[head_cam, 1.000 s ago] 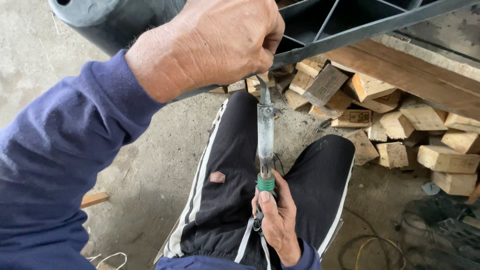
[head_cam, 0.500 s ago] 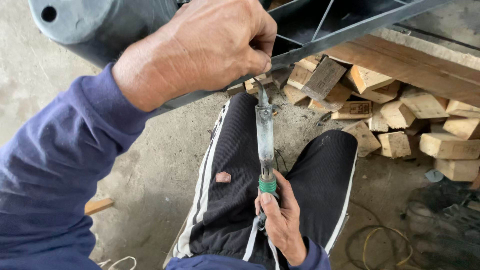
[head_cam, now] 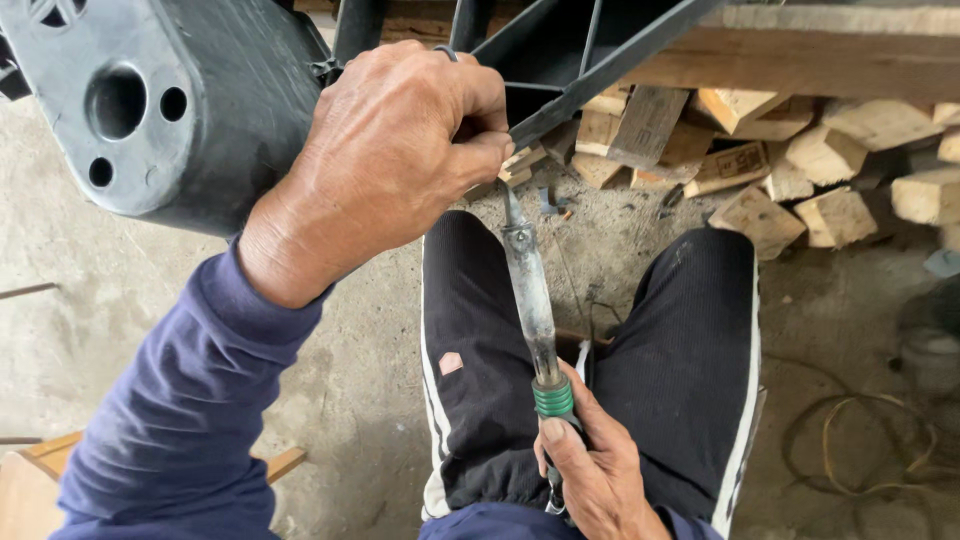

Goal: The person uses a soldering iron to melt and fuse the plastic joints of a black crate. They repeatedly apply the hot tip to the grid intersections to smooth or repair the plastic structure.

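Concrete floor: grey, dusty, bare beneath the seated person's knees.

Black plastic body: large moulded piece, upper left, with one big round hole and two smaller ones; dark metal bars run from it toward the upper right.

Wood offcuts: heap of pale blocks under a long plank, upper right, well apart from the hands.

Coiled cord: loose yellowish loops on the floor, lower right.

Left hand: closed in a fist, thumb and forefinger pinching the lower end of one slanted bar; blue sleeve behind it.

Right hand: closed around the tool's handle, low centre, between the black-trousered knees.

Soldering iron: long axis nearly upright in the view, leaning slightly left. Green ribbed collar at the grip, worn grey barrel above it, narrow tip pointing up and away from the person, ending just below the left hand's fingertips and the bar's end. Whether the tip touches the bar cannot be told.
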